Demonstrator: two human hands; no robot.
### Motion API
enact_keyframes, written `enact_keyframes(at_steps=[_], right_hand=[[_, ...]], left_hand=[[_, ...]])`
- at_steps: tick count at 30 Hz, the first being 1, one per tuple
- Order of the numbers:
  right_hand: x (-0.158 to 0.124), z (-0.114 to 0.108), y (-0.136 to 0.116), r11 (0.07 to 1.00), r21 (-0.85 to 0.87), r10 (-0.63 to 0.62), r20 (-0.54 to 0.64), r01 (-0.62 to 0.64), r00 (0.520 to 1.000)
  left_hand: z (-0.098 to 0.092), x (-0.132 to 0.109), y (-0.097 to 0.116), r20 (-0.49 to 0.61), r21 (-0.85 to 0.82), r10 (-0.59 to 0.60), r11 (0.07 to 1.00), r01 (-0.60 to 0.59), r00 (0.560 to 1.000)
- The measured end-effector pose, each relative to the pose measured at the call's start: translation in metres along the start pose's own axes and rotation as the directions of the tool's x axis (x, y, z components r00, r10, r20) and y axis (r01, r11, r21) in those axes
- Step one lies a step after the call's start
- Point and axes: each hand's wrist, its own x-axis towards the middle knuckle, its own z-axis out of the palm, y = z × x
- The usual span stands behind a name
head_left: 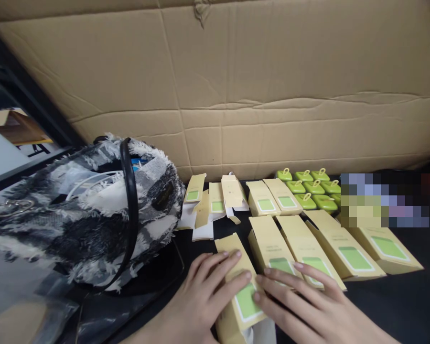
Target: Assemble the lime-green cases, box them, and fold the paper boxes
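Observation:
A pale yellow carton with a green label lies in front of me, its near end open and white flaps showing there. My left hand holds this carton from the left, its fingers bent across the top face. Along the carton's right edge, my right hand stretches its fingers out flat, the tips touching the edge near the green label. Those fingers also pass over the near end of a neighbouring carton. My right thumb is hidden.
Several more yellow cartons stand in rows to the right. Behind them sit several green lidded containers with loop handles. Opened cartons lie at the back. A fringed black-and-white bag fills the left; a cardboard wall rises behind.

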Motion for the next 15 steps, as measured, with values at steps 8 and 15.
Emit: enact_keyframes(at_steps=[8,15], right_hand=[[0.003,-0.003,0.003,0.992,-0.075,-0.102,-0.020,0.100,0.995],[-0.009,0.016,-0.008,0.984,-0.047,-0.177,-0.062,0.174,0.982]], left_hand=[[0.008,-0.002,0.001,-0.159,-0.156,-0.088,0.986,0.063,0.983],[0.010,-0.001,0.003,-0.068,-0.078,0.002,0.997,-0.008,0.998]])
